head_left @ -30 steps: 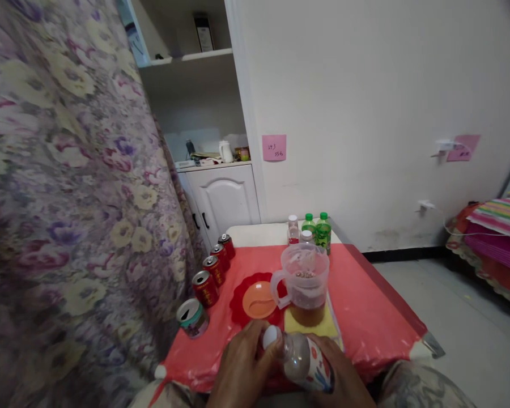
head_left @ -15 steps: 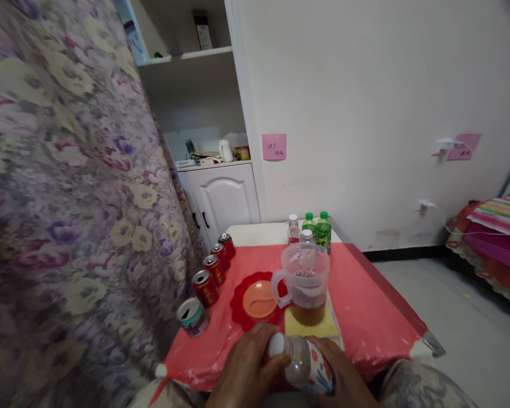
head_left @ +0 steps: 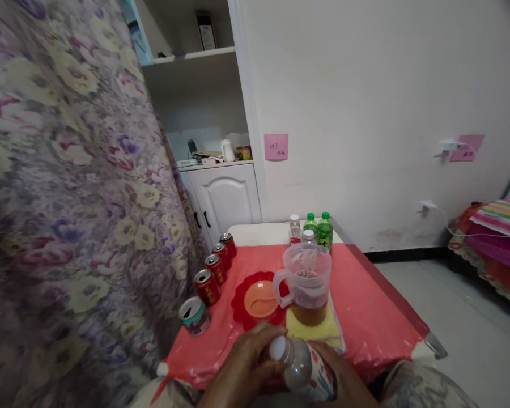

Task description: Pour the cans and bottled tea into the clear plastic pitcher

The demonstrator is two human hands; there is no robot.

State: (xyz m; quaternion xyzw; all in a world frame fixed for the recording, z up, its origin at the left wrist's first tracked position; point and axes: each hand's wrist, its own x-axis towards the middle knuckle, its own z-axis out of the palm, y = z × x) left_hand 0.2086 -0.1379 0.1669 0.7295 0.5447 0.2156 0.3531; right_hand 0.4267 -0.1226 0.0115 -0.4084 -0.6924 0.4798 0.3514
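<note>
the right hand (head_left: 344,377) is still keeping its fingers wrapped round the clear bottle (head_left: 298,371), which is tilting at the near edge of the red-covered table (head_left: 365,306). the left hand (head_left: 244,362) is half-curling by the white cap (head_left: 278,347), can't tell if it's gripping, but its thumb is sitting lower than a second ago.

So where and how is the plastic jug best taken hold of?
Probably by its handle, coming from the person's left: that loop juts out leftward from the upright jug, while standing bottles crowd the space behind it.
</note>
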